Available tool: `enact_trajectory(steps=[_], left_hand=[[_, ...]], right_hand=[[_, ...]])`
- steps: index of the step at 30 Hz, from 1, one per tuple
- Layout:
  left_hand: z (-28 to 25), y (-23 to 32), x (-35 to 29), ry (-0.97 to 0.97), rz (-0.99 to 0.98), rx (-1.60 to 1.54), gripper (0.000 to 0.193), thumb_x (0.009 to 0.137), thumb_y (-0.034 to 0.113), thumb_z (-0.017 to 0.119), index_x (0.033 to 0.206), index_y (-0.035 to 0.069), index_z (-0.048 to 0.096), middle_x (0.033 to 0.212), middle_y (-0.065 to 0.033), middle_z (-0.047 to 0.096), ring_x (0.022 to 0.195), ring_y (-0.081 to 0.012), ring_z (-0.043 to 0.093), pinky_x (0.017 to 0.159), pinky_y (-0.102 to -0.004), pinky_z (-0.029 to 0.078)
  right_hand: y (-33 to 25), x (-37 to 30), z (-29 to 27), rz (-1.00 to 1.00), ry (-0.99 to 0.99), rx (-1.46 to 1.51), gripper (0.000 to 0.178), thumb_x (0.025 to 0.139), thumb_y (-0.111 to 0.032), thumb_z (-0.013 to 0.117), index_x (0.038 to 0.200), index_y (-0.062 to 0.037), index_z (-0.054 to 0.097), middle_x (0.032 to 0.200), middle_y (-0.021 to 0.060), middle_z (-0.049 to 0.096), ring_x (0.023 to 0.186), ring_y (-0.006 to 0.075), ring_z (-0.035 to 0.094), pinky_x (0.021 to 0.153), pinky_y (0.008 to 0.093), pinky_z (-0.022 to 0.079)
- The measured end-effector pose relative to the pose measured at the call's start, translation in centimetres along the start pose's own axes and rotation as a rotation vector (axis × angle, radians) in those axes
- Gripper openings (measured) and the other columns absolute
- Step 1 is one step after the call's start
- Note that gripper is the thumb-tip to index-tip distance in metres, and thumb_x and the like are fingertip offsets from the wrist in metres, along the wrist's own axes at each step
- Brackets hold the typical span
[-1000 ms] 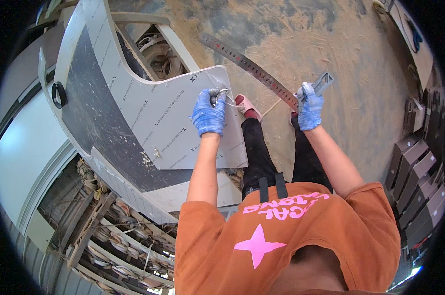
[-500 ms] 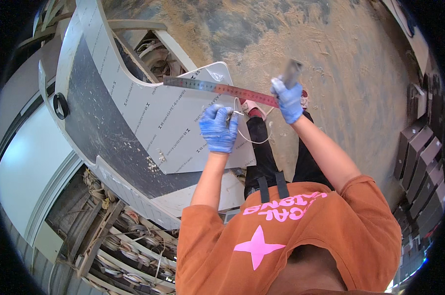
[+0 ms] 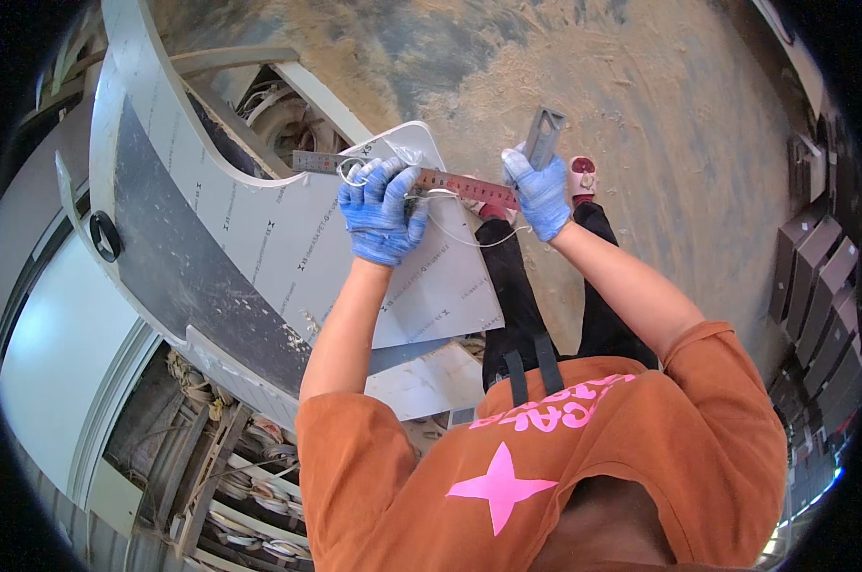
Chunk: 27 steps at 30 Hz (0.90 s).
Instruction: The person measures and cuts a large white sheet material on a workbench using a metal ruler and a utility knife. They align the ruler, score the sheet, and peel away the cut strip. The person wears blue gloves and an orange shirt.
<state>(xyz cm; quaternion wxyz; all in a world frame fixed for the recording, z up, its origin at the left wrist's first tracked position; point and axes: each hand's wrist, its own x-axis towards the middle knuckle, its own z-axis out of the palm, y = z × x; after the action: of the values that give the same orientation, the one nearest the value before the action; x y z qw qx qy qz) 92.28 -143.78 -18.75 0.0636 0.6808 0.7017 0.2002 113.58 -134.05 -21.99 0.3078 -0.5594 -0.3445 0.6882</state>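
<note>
My right hand point(image 3: 545, 200), in a blue-and-white work glove, grips a metal try square by its grey stock point(image 3: 544, 135). The square's long graduated blade point(image 3: 464, 186) reaches left across the corner of a white film-covered panel point(image 3: 259, 214) with a curved edge. Over the blade lies my gloved left hand point(image 3: 383, 214), its fingers bent and close together. A thin white strip point(image 3: 474, 243) loops around those fingers and trails off to the right. Part of the blade is hidden under the left hand.
Under the panel is a dark curved board point(image 3: 188, 229) with pale chips on it. A black ring point(image 3: 106, 236) sits at its left. Rolls of material point(image 3: 259, 496) fill a rack at lower left. Grey boxes point(image 3: 807, 276) line the right side. My feet stand on a dusty floor point(image 3: 669, 143).
My left hand has moved left and up onto the square's blade, carrying the white strip. My right hand and the square have shifted slightly left. The panel appears further left.
</note>
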Motion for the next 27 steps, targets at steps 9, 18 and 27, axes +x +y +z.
enact_trajectory(steps=[9,18,27], left_hand=[[0.2,0.0,0.3,-0.002,0.030,0.045,0.039,0.076,0.039,0.061,0.110,0.022,0.064,0.118,-0.0038,0.056,0.115,-0.0289,0.049,0.101,-0.0465,0.033],[-0.8,0.6,-1.2,0.003,0.086,0.034,0.033,0.071,0.039,0.067,0.101,0.025,0.066,0.114,-0.0014,0.057,0.116,-0.0270,0.050,0.102,-0.0475,0.033],[0.2,1.6,-2.3,-0.071,0.073,0.002,0.034,0.071,0.031,0.068,0.103,0.023,0.065,0.110,-0.0026,0.058,0.114,-0.0289,0.050,0.102,-0.0483,0.032]], right_hand=[[2.1,-2.5,2.1,-0.009,0.168,0.019,0.015,0.085,-0.016,0.068,0.080,-0.0038,0.062,0.065,0.0019,0.061,0.057,0.0121,0.059,0.053,0.0286,0.047],[2.6,-3.5,2.3,-0.110,0.030,-0.063,0.018,0.084,-0.018,0.071,0.082,-0.0023,0.061,0.068,0.0017,0.062,0.061,0.0107,0.059,0.054,0.0283,0.047],[4.0,-4.6,1.8,-0.088,0.181,-0.063,0.018,0.085,-0.020,0.069,0.080,-0.0035,0.063,0.071,0.0036,0.064,0.061,0.0129,0.061,0.056,0.0297,0.049]])
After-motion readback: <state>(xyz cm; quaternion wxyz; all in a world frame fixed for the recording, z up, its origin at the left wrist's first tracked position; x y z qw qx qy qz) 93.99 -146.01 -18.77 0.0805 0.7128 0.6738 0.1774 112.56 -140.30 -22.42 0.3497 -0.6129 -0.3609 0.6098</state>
